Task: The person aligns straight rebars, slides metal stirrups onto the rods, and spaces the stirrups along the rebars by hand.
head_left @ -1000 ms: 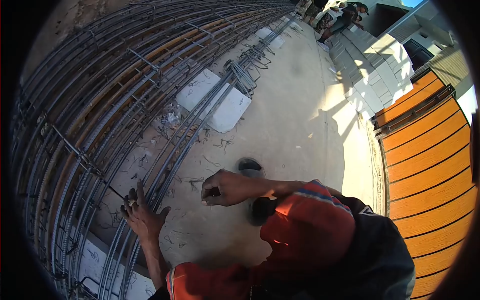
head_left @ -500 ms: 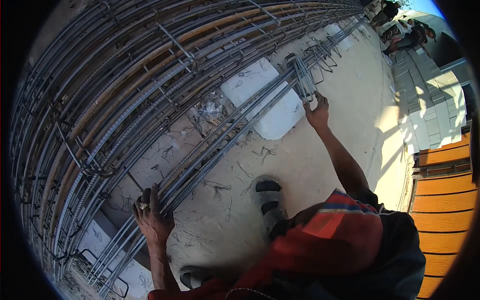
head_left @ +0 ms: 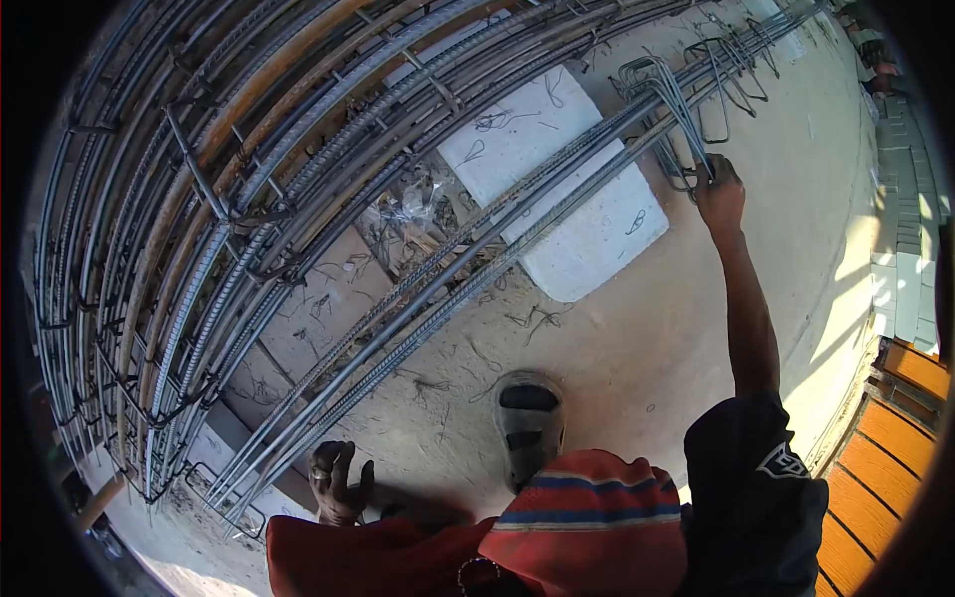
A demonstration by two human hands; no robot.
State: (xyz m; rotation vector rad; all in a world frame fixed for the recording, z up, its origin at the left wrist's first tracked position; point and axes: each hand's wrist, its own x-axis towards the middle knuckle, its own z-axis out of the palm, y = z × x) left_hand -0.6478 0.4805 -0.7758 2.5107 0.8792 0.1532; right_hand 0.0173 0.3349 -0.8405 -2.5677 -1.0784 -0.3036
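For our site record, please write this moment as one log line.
right hand: on bent stirrups | left hand: open, near long bars | white slab: under bars

a white slab (head_left: 589, 267) lies at upper centre of the frame, dark loops of thin wire (head_left: 637, 221) on its face. just left of it, crumpled clear plastic (head_left: 426, 199) sits among brownish litter. more wire scraps (head_left: 537, 318) are strewn on the dusty, pale floor (head_left: 796, 259) near the middle. a small pale piece (head_left: 793, 47) shows at upper right. along the right edge stand stacked grey blocks (head_left: 907, 269), partly sunlit; below them, at lower right, are orange boards (head_left: 885, 448) with dark gaps between. a brown stick (head_left: 99, 501) pokes in at lower left.
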